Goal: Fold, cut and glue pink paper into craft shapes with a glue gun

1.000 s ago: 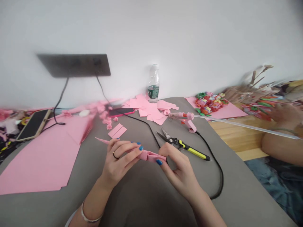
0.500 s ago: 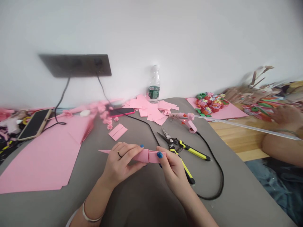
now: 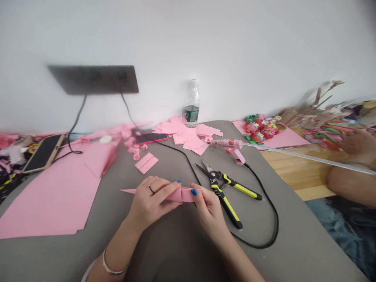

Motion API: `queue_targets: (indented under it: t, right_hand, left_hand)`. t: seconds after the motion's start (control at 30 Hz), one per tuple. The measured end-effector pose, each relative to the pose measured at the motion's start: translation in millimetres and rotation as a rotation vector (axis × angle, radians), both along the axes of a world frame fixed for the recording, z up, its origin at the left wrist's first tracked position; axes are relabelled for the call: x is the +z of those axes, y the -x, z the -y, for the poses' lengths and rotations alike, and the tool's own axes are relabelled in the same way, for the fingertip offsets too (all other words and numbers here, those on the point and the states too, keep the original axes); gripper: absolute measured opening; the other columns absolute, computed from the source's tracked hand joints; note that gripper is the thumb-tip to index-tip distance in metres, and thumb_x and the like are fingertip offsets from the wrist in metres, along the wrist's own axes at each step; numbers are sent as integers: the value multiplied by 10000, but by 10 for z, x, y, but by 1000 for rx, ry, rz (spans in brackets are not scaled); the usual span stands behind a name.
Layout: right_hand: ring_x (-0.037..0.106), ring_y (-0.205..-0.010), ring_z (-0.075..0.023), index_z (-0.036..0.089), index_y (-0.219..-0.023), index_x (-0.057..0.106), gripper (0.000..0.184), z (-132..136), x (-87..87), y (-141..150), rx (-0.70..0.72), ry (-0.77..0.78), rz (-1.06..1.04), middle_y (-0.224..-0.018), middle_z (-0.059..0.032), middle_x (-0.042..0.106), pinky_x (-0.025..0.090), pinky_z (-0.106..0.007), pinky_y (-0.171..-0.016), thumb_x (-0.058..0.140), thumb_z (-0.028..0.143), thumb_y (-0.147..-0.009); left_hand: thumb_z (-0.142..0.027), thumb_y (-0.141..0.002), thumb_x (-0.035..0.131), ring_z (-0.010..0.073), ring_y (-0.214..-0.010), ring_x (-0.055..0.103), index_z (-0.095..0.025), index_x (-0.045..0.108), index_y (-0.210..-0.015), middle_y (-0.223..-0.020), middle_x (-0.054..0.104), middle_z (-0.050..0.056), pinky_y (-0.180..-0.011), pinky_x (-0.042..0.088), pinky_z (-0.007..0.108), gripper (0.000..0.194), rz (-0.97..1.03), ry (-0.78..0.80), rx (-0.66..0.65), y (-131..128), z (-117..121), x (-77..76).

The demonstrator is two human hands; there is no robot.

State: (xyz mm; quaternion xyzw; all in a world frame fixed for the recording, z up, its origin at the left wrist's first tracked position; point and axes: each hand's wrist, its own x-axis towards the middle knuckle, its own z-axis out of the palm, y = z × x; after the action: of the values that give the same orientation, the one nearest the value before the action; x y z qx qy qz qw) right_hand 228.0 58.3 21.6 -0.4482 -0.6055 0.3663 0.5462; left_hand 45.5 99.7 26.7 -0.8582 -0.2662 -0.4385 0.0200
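A long piece of folded pink paper (image 3: 175, 194) is held level above the grey table, its thin pointed end showing at the left. My left hand (image 3: 151, 199) is closed round its middle, thumb below and fingers on top. At the right end my right hand (image 3: 207, 205) pinches it, the blue thumbnail on the upper face. A fold or joint in the paper shows between the two hands. Yellow-and-black shears (image 3: 217, 175) lie with blades parted just beyond my right hand. A small creased pink paper square (image 3: 146, 163) rests beyond my left hand.
Behind lie pink paper pieces (image 3: 188, 137) and a water bottle (image 3: 192, 105). A pink glue gun (image 3: 233, 149) with a black cord lies at right. Pink sheets (image 3: 53, 192) and a phone (image 3: 44, 152) are left. Another person's arm (image 3: 349, 180) and colourful paper flowers (image 3: 263, 128) are right.
My right hand has shifted its pinch, its thumb now on the upper face, and moved slightly left. The shears' near handle has come into sight. My left hand keeps its hold.
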Motion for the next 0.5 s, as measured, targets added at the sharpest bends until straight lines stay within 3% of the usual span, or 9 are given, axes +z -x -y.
queue_targets:
  t: [0.13, 0.5]
  right_hand:
    - [261, -531, -114, 238, -636, 296, 526, -12, -34, 10, 0, -3, -28, -605, 54, 268, 218, -273, -485, 385, 572, -1032]
    - [236, -511, -102, 241, -648, 266, 472, -10, -12, 11, -18, -17, 24, -597, 63, 240, 199, -273, -477, 401, 453, -1047]
  left_hand:
    - [-336, -938, 704, 183, -716, 642, -167, 632, -1194, -887, 727, 61, -664, 500, 340, 316, -4, 3, -13, -1, -1, -15]
    - [-344, -956, 672, 181, -733, 650, -189, 618, -1205, -916, 732, 64, -683, 534, 344, 298, -6, 31, -34, 3, -3, -51]
